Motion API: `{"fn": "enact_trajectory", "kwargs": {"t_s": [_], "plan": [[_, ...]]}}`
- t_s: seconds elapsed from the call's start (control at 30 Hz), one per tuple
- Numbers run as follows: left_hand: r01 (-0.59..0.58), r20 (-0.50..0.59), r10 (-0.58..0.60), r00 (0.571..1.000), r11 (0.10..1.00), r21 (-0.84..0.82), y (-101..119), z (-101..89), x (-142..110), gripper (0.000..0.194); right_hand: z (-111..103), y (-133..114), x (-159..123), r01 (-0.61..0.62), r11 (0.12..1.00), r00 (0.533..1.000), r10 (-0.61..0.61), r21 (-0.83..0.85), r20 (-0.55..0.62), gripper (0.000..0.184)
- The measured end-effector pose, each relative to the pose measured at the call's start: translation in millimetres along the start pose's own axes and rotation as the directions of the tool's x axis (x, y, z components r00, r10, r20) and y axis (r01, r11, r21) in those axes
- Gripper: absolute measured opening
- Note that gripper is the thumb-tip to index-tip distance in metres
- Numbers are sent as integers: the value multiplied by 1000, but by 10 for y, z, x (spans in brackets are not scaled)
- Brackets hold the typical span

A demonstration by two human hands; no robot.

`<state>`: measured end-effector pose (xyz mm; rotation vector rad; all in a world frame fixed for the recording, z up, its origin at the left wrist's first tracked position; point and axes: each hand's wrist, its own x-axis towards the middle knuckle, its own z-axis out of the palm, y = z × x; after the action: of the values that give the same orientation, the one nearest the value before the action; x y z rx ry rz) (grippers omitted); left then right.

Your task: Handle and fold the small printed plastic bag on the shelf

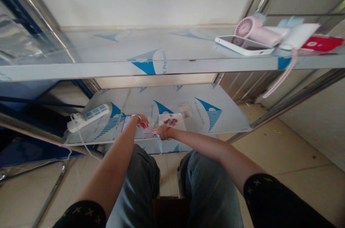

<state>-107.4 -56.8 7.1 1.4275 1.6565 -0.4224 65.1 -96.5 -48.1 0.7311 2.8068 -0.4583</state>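
My left hand (142,121) hovers over the lower shelf, palm down, its fingers bent and a little apart, with nothing visible in them. Below it lies a flat, pale rectangular thing with a dark edge (125,122). My right hand (161,131) is at the front of the shelf with its fingers drawn together. A thin pinkish tip points left from it; whether it is a finger or a slim tool I cannot tell. Just behind this hand lies a white sheet (180,120) with a cluster of pink and red pieces or print (170,122). Beyond the sheet is a small clear bag (185,110).
A white power strip (90,116) with a plugged-in cable lies on the left of the lower shelf (229,122). The upper shelf (107,68) overhangs it, carrying a phone (245,45), a pink handheld fan (256,31) and a red packet (322,43). A strap (283,75) hangs down.
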Motion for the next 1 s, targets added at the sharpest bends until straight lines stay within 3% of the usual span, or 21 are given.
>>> {"fn": "enact_trajectory", "kwargs": {"t_s": [0.13, 0.3, 0.5, 0.67, 0.77, 0.87, 1.0], "plan": [[-22, -40, 21, 999, 1000, -13, 78, -36, -36, 18, -128, -53, -26, -118, 992, 992, 115, -55, -46, 33], [-46, -102, 26, 994, 978, -205, 207, -86, -100, 20, -264, -30, -15, -278, 960, 948, 273, -10, -163, 43], [-119, -256, 15, 967, 909, -399, 312, -105, -117, 22, -418, -18, -20, -397, 915, 892, 403, 74, -203, 31], [-254, -453, 2, 891, 830, -496, 358, -124, -153, 23, -613, 13, -45, -382, 912, 898, 404, 146, -174, 28], [-332, -518, 3, 855, 772, -543, 413, -132, -198, 20, -661, 93, -47, -373, 913, 899, 400, 166, -179, 26], [-404, -541, 37, 840, 710, -577, 494, -124, -248, 19, -659, 156, -63, -371, 896, 868, 428, 243, -252, 21], [-450, -567, 53, 822, 672, -588, 590, -102, -280, 22, -678, 149, -125, -383, 858, 804, 492, 343, -334, 36]]}}
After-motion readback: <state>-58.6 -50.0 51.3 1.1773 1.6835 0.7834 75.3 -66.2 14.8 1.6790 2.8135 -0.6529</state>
